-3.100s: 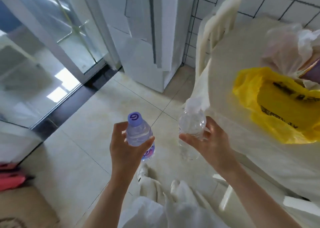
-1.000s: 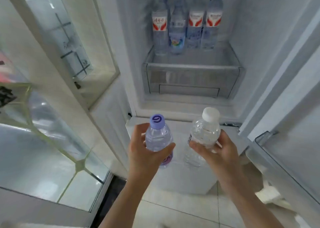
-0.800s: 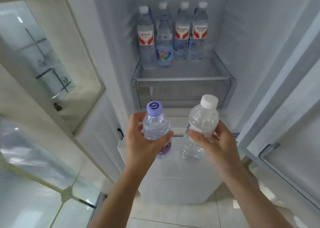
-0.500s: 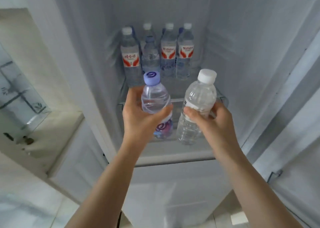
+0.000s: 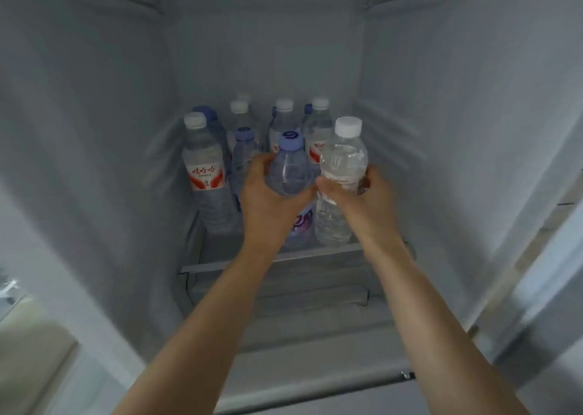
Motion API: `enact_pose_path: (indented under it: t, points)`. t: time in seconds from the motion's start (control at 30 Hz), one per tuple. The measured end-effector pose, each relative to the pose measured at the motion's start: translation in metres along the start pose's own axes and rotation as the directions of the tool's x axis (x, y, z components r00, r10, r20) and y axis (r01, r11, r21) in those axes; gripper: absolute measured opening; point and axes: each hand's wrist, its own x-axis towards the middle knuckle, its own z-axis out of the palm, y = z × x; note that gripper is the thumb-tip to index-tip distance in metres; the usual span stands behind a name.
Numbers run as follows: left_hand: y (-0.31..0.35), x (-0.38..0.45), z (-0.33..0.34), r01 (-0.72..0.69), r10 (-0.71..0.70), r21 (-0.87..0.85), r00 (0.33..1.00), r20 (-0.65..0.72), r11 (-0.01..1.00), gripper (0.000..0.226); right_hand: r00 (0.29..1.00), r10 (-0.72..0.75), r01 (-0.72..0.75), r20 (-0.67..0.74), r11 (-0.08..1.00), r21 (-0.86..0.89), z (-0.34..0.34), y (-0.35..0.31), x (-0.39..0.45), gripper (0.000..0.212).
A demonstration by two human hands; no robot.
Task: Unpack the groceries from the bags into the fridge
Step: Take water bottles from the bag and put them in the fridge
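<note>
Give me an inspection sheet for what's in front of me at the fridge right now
Surface: fridge shelf, front edge bare.
Job's things: purple-capped bottle and white-capped bottle, upright, side by side at the shelf front.
Clutter: stored bottles standing behind and to the left.
Hands: left hand grips the purple-capped bottle; right hand grips the white-capped bottle.
Cables: nothing seen.
Surroundings: fridge walls; drawer below the shelf.

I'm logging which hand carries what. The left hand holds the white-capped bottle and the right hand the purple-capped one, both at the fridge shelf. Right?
Swapped. In the head view the left hand holds the purple-capped bottle, the right hand the white-capped bottle, both at the fridge shelf.
</note>
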Motion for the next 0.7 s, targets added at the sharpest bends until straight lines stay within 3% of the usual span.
enact_pose_path:
  t: [0.5,0.7]
  points:
    - [-0.044,0.019,0.021,-0.049,0.048,0.006,0.991,0.122,0.999,0.059,1.0,-0.007,0.005,-0.022,0.995,-0.1,0.008,0.037,0.029,0.044]
    - [-0.052,0.003,0.017,-0.123,0.104,0.172,0.988,0.116,0.977,0.084,0.998,-0.032,0.041,0.057,0.987,-0.158,0.005,0.048,0.02,0.048]
